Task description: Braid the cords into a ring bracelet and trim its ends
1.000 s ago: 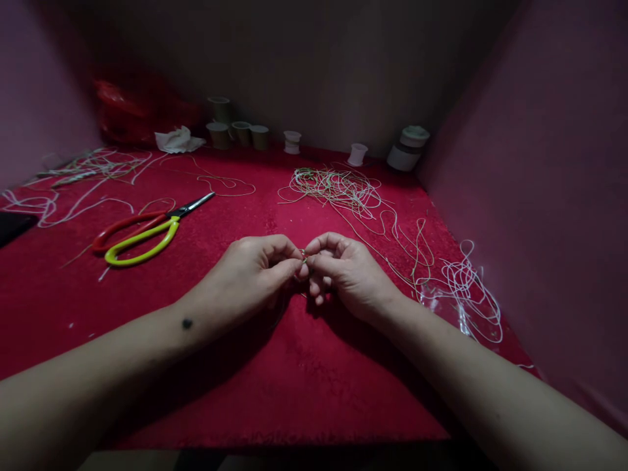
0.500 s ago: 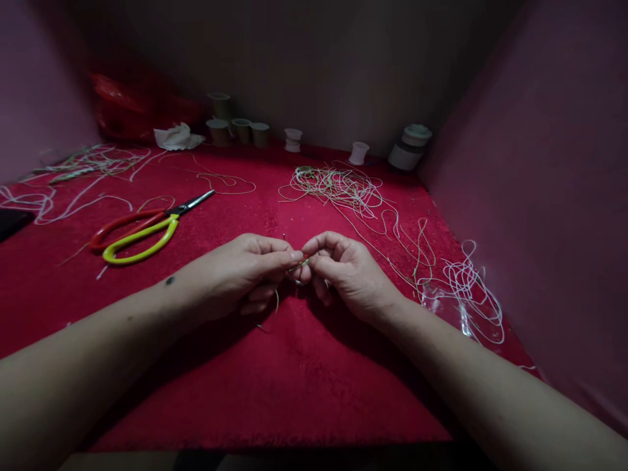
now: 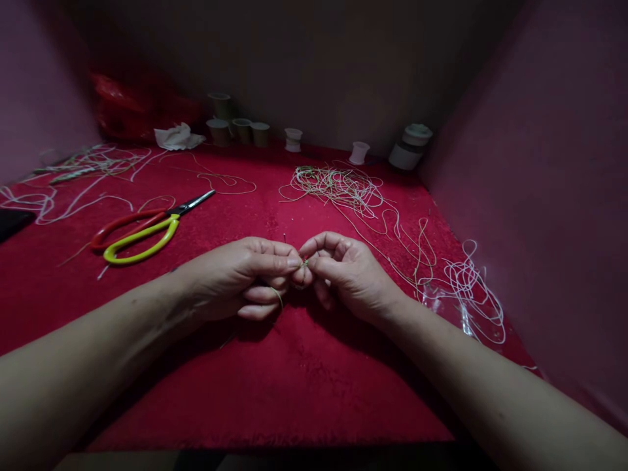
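Close together over the red cloth, my left hand and my right hand pinch a small piece of green knotted cord between their fingertips. My left thumb and index finger grip it from the left; the right fingertips press it from the other side. A thin green cord end hangs across the curled fingers of my left hand. Most of the knotted piece is hidden by the fingers. Scissors with one yellow and one red handle lie to the left, blades partly together, apart from my hands.
A tangle of green and white cord lies beyond my hands, with white cord on the right. More cords lie far left. Along the back stand spools, a lidded jar, crumpled tissue and a red bag.
My left hand has rolled a little, so its lower fingers show more, and the loose cord end now lies over them. My right hand has hardly moved.
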`<action>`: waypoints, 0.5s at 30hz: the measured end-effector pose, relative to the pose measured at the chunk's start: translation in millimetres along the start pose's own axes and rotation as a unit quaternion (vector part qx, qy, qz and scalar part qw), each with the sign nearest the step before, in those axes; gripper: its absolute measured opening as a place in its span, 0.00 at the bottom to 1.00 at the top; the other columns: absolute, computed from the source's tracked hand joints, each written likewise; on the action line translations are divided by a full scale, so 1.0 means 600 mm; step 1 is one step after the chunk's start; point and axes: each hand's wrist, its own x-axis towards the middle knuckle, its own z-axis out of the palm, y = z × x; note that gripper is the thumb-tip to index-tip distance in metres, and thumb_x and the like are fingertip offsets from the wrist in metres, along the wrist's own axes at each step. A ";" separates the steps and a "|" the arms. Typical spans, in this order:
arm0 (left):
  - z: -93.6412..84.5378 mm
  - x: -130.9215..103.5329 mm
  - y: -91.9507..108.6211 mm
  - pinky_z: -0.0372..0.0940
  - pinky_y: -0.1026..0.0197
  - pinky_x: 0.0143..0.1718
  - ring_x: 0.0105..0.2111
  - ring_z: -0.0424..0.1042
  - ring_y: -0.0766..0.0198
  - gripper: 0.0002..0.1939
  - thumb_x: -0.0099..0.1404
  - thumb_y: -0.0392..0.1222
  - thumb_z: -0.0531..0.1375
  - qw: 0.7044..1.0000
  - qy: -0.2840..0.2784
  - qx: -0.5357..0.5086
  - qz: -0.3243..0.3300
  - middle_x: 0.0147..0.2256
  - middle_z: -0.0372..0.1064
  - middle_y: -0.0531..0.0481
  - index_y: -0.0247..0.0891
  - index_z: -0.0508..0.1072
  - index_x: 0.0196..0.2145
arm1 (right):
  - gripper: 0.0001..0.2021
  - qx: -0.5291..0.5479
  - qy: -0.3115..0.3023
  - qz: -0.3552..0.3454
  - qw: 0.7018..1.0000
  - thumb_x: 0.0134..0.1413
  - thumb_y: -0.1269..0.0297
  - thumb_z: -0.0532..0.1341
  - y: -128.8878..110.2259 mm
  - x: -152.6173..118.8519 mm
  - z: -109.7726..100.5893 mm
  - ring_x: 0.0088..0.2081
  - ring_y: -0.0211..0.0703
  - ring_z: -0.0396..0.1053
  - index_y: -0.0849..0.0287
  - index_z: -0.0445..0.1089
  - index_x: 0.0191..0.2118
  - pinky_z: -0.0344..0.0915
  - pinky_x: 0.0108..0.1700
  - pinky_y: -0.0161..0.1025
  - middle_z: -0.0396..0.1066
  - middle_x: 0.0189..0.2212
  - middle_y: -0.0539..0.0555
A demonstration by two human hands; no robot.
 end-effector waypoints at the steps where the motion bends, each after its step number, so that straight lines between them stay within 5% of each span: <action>1: 0.000 -0.001 0.000 0.47 0.74 0.10 0.12 0.41 0.79 0.07 0.60 0.38 0.61 1.000 -0.002 -0.002 0.000 0.17 0.46 0.60 0.34 0.74 0.26 | 0.08 0.000 0.000 -0.003 1.000 0.44 0.73 0.59 0.000 0.000 0.000 0.12 0.29 0.59 0.60 0.65 0.34 0.57 0.12 0.27 0.69 0.19 0.43; 15: 0.003 0.001 -0.013 0.54 0.74 0.11 0.12 0.41 0.79 0.07 0.63 0.35 0.58 0.990 -0.086 -0.068 0.085 0.16 0.52 0.60 0.34 0.73 0.28 | 0.10 0.139 -0.061 -0.016 0.988 0.46 0.72 0.62 -0.003 0.001 -0.004 0.13 0.30 0.61 0.61 0.65 0.37 0.62 0.15 0.28 0.71 0.20 0.45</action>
